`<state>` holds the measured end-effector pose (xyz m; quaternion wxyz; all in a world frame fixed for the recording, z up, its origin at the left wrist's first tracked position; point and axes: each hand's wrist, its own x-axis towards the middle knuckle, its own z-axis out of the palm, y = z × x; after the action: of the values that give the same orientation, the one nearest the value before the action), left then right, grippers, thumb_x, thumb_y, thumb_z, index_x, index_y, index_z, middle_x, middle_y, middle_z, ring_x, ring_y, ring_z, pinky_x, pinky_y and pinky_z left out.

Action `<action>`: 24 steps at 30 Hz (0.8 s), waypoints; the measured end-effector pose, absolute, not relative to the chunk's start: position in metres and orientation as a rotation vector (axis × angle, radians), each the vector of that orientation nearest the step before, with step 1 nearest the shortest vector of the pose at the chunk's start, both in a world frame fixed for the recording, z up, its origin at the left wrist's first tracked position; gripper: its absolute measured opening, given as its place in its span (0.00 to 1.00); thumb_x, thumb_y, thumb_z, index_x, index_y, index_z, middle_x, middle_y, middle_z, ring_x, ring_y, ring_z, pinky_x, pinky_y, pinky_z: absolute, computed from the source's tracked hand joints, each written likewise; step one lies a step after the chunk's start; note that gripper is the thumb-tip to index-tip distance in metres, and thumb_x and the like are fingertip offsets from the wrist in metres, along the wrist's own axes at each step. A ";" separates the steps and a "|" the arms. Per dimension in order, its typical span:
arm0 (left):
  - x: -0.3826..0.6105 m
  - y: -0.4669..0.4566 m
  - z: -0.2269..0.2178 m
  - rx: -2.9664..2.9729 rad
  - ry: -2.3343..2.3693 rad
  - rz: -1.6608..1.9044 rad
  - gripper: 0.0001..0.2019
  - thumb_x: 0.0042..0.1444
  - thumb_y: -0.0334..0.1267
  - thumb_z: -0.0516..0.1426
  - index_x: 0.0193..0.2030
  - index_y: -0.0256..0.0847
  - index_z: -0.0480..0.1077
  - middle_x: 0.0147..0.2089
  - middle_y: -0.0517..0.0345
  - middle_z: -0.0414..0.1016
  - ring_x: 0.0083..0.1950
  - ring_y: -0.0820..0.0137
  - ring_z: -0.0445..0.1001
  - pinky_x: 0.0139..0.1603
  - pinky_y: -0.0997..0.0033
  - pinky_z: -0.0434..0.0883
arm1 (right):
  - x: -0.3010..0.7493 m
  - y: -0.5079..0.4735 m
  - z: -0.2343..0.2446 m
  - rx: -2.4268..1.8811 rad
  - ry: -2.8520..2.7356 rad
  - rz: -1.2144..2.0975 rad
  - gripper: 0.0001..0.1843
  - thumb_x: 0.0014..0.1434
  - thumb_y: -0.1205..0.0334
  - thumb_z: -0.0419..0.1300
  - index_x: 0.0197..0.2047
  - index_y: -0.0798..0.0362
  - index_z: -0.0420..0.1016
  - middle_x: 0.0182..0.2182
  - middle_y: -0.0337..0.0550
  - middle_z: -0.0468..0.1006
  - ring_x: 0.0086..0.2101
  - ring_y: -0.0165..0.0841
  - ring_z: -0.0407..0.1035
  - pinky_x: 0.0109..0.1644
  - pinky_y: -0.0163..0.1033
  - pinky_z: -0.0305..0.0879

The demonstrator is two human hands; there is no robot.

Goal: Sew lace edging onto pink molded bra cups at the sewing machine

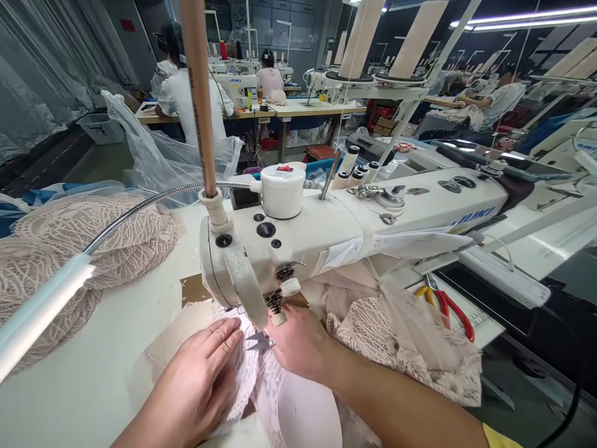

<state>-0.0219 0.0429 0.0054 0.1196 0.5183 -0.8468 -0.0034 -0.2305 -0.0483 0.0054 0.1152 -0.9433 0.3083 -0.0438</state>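
My left hand (205, 367) bends over a strip of pale lace fabric (243, 379), fingers pressed together on it, left of the sewing machine's needle area. Small metal thread snips (260, 341) stick out from my right hand (298, 342), which is closed around them, blades apart and pointing left toward my left fingertips. My right fingertips reach behind the tension knobs and are partly hidden. Below my right wrist lies a smooth, pale moulded cup (308, 412) beside the lace. The white sewing machine head (280, 242) stands over both hands and hides the needle.
Beige lace cloth is heaped on the left (135, 230) and under the machine arm at right (373, 323). A lit lamp tube (41, 311) crosses the left side. Red-handled pliers (454, 311) lie at right. Thread cones (361, 37) stand behind; people sit at machines farther back.
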 end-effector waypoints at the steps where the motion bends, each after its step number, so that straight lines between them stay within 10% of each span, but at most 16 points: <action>1: -0.021 0.044 0.004 1.499 -2.476 -0.005 0.23 0.54 0.35 0.53 0.58 0.38 0.66 0.59 0.47 0.71 0.55 0.55 0.73 0.49 0.60 0.76 | -0.230 -0.049 0.004 -2.759 0.952 -0.145 0.11 0.53 0.67 0.54 0.39 0.54 0.73 0.36 0.48 0.74 0.35 0.37 0.67 0.34 0.38 0.61; 24: -0.046 0.042 0.034 1.131 -2.573 -0.197 0.24 0.50 0.29 0.53 0.55 0.43 0.69 0.51 0.47 0.77 0.51 0.61 0.77 0.49 0.65 0.77 | -0.236 -0.055 0.004 -2.686 0.989 -0.266 0.09 0.51 0.68 0.55 0.36 0.53 0.73 0.32 0.45 0.74 0.30 0.35 0.67 0.32 0.37 0.58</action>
<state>-0.0458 0.0418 0.0340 0.1615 0.3963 -0.9012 -0.0690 -0.2360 -0.0550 0.0042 0.1330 -0.9262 0.3408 -0.0916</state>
